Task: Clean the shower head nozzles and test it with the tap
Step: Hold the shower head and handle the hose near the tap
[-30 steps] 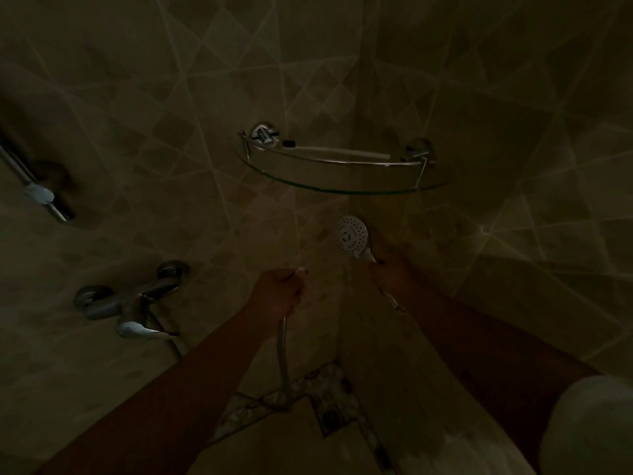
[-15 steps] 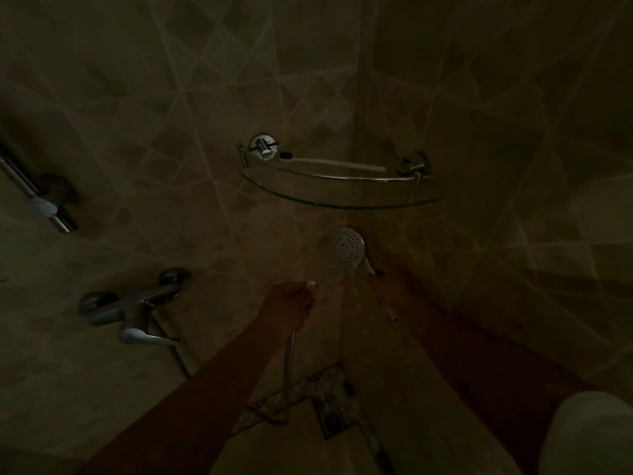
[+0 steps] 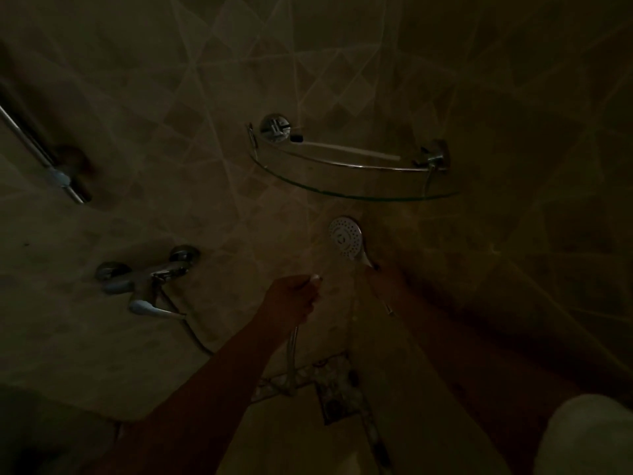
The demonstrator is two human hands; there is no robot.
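Note:
The scene is very dark. A white round shower head points its nozzle face toward me, just below the glass shelf. My right hand grips its handle from below. My left hand is to the left of the head, a short gap away, with its fingers curled. The metal hose comes out under this hand and hangs down to the floor. A small pale tip shows at the fingertips; I cannot tell what it is. The chrome mixer tap with its lever is on the left wall, untouched.
A curved glass corner shelf with a chrome rail hangs just above the shower head. A chrome slide bar runs up the left wall. A floor drain lies in the corner below the hands. Tiled walls close in on both sides.
The view has drifted slightly. Both hands keep their hold and the shower head stays under the shelf.

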